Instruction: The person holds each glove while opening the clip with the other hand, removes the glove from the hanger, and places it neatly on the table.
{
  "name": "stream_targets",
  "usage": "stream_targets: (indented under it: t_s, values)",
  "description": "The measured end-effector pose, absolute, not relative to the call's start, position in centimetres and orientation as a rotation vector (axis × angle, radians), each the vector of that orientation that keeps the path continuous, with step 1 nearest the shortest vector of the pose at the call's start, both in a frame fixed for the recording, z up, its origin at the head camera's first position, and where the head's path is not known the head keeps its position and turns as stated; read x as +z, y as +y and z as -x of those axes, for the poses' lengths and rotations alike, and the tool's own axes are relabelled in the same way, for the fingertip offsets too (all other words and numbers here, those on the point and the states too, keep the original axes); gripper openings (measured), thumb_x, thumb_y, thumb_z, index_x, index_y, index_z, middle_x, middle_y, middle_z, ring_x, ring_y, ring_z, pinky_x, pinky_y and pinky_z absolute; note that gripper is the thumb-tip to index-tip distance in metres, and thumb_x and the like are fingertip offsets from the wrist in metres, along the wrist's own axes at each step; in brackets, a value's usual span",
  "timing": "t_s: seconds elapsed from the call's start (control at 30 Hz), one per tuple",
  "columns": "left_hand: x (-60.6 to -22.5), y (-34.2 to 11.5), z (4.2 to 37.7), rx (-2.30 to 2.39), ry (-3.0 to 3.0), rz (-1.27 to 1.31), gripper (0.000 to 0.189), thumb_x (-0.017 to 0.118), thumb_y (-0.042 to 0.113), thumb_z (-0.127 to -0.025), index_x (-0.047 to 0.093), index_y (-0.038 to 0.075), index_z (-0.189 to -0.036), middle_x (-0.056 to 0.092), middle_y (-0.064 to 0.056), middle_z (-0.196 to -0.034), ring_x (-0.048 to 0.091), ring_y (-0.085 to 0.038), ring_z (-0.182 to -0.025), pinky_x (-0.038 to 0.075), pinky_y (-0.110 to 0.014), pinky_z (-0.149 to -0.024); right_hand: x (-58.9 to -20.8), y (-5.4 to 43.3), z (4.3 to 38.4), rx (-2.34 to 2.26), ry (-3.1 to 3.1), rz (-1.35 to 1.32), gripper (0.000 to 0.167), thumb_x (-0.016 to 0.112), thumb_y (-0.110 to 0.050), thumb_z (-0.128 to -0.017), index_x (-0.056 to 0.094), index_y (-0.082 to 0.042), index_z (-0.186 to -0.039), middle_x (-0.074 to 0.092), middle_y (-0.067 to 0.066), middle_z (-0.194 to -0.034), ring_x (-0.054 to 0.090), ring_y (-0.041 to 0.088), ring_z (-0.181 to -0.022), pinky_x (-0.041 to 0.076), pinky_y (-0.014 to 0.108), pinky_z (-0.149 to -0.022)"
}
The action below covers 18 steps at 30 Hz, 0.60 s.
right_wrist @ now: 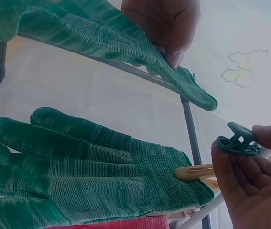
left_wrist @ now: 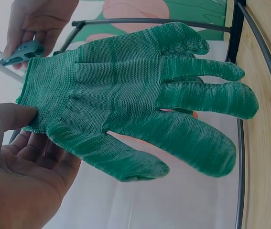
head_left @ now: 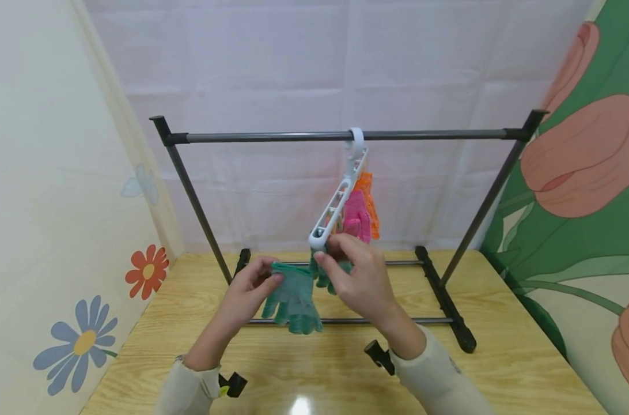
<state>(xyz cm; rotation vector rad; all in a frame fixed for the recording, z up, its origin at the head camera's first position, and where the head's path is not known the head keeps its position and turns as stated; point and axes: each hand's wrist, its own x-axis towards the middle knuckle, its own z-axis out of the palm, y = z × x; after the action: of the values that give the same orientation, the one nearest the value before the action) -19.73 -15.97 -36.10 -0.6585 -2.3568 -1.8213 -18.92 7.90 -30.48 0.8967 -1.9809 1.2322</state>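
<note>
My left hand (head_left: 244, 295) pinches the cuff of a green knitted glove (head_left: 295, 302), which spreads out with its fingers away from the hand in the left wrist view. Between thumb and fingers, my right hand (head_left: 365, 279) holds a dark green clip (right_wrist: 240, 143) near the low front end of a white hanger (head_left: 337, 206). A second green glove (right_wrist: 92, 176) hangs there, its cuff gripped by a beige clip (right_wrist: 192, 172). The held glove is apart from the green clip. Farther back on the hanger are a pink glove (head_left: 356, 216) and an orange glove (head_left: 369, 202).
The hanger hooks over the top bar (head_left: 273, 137) of a black rack, whose feet (head_left: 446, 300) stand on a wood-grain table (head_left: 501, 346). A white cloth (head_left: 242, 69) hangs behind. Floral panels flank both sides. Small black devices (head_left: 379, 357) sit at both wrists.
</note>
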Motion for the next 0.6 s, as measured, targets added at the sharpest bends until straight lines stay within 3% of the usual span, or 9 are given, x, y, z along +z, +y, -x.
stream_targets:
  t_s: [0.3, 0.6]
  values:
    - [-36.3, -17.6, 19.5, -1.774, -2.34, 0.682, 0.018, 0.056, 0.009, -0.104, 0.055, 0.001, -0.121, 0.066, -0.007, -0.103, 0.062, -0.013, -0.086, 0.053, -0.027, -0.077, -30.6, 7.8, 18.8, 1.233, -1.984, -0.918, 0.014, 0.076, -0.002, -0.089, 0.069, -0.002, -0.101, 0.073, 0.004, -0.092, 0.07, 0.012, -0.079, 0.06, 0.027, -0.073]
    - [-36.2, -18.8, 19.1, -1.781, -2.379, 0.636, 0.022, 0.055, 0.014, -0.105, 0.055, 0.001, -0.124, 0.065, -0.013, -0.105, 0.063, -0.015, -0.088, 0.054, -0.029, -0.077, -30.6, 7.8, 18.6, 1.237, -1.986, -0.943, 0.019, 0.077, -0.002, -0.087, 0.069, 0.0, -0.104, 0.072, 0.005, -0.092, 0.07, 0.013, -0.078, 0.059, 0.026, -0.071]
